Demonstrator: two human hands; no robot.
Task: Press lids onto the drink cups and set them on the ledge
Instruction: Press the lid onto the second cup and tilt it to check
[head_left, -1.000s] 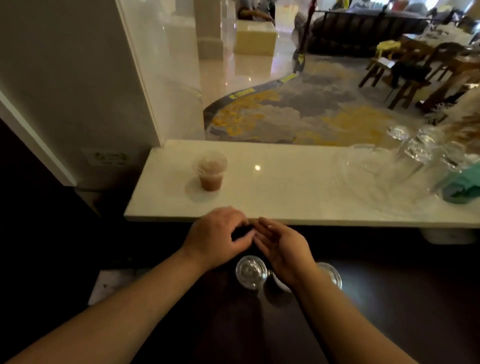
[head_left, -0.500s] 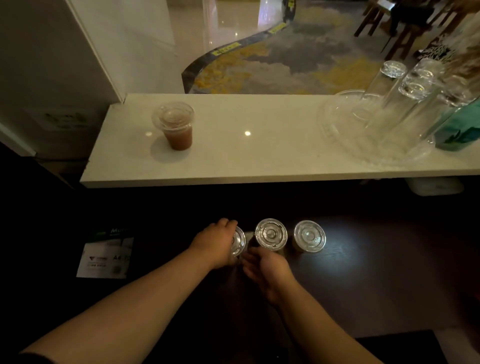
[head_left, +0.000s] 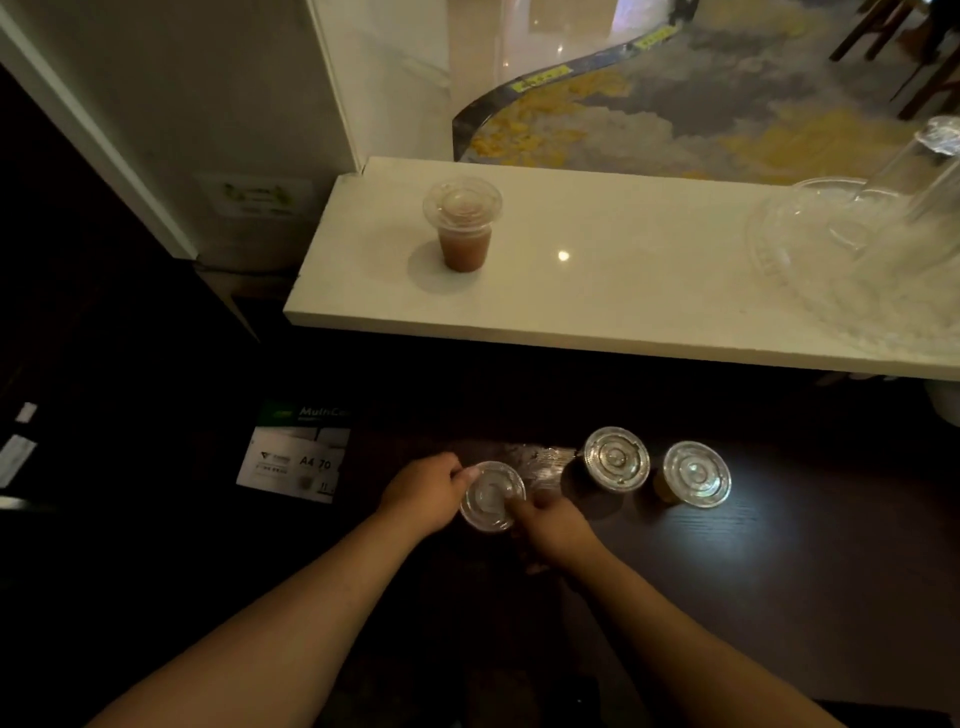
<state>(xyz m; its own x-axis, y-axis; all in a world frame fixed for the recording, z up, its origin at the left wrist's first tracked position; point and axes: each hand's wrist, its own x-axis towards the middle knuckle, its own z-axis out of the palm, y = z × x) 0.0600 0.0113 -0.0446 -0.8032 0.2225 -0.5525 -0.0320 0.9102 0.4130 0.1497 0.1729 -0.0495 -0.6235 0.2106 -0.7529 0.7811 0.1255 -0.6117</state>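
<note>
Café or hotel-lounge drinks counter, white stone ledge (head_left: 649, 291) over a dark worktop (head_left: 779, 571), lidded takeaway cups (head_left: 616, 457), upturned glasses (head_left: 924, 171) on a clear tray (head_left: 789, 270), patterned carpet (head_left: 701, 109) and wooden chairs (head_left: 904, 47) beyond

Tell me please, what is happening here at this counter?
A person is fitting a clear lid onto a drink cup on the dark counter, left hand and right hand at its rim. Two lidded cups stand to the right. One lidded cup of brown drink is on the white ledge.
</note>
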